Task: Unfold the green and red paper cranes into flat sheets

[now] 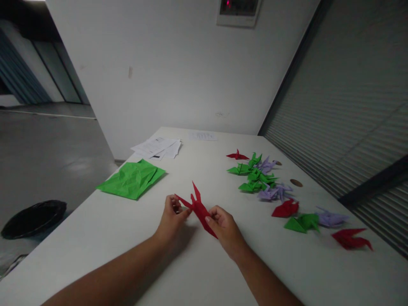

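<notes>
You had one piece of folded red paper (200, 211) between your two hands, raised over the near middle of the desk (105, 242). Your left hand (172, 216) was closed in a pinch at one of its narrow points; your right hand (223, 223) had thumb and fingers clamped on its wider body. A second narrow point stuck up free between them.

On the right side of the desk lay three finished red birds (286, 208): one at the far end of the row, one midway and one nearest you. You had at least three purple birds (332, 218) and at least four green birds (302, 223), though overlap in the cluster made an exact count impossible. Two brownish ovals (296, 182) showed near the desk's right edge.

To the left rested one pile of creased green sheets (135, 178), their number unclear, and behind it several overlapping printed pages (156, 147). One pale paper strip (202, 136) lay at the far end.

The desk was white and met a white wall (159, 76) with one mounted box (239, 10). Slatted blinds (344, 110) ran along your right; on your left were a grey floor (70, 148), one black-lined bin (33, 219) and a blue curtain (22, 70).
</notes>
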{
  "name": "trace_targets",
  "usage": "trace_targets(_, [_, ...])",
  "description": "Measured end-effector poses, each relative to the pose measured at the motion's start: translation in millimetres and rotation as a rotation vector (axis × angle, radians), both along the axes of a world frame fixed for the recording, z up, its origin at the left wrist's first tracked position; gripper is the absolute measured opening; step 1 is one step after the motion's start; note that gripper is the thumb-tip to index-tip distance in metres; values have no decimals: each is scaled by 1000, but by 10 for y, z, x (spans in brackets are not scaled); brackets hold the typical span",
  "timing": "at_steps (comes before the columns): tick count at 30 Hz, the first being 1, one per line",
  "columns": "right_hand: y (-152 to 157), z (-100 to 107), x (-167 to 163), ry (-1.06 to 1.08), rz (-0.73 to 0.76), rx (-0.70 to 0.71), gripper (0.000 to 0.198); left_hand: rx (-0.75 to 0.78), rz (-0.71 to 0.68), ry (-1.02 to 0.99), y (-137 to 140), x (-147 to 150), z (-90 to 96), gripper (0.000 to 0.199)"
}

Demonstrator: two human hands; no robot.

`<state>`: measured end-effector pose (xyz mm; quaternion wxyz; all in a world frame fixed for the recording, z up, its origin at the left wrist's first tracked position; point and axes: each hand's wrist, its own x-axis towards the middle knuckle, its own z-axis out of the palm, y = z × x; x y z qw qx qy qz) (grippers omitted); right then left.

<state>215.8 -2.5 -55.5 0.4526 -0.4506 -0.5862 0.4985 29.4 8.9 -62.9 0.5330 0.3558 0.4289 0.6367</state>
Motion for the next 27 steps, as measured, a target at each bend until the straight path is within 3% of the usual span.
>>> trace_targets(3, [-60, 58, -31, -128, -60, 248, 14, 129, -152, -9, -3, -62, 37, 39])
trace_targets(7, [-153, 124, -72, -309, -105, 569, 13, 108, -444, -184, -92, -34, 71, 54])
trace_targets(11, [-226, 171, -83, -351, 9, 692, 13, 27, -449, -243, -145, 22, 80, 50])
trace_targets(14, [-229, 188, -63, -354, -80, 725, 16, -23, -460, -314, -131, 13, 98, 38])
trace_targets(17, [-184, 177, -39, -449, -221, 769, 31, -64, -526, -383, -104, -15, 96, 33])
trace_targets(20, [-148, 152, -33, -484, -111, 771, 30, -90, -532, -407, -89, -23, 70, 33])
trace_targets(27, [-202, 105, -92, -278, 39, 404, 30, -97, -498, -384, -94, 16, 59, 38])
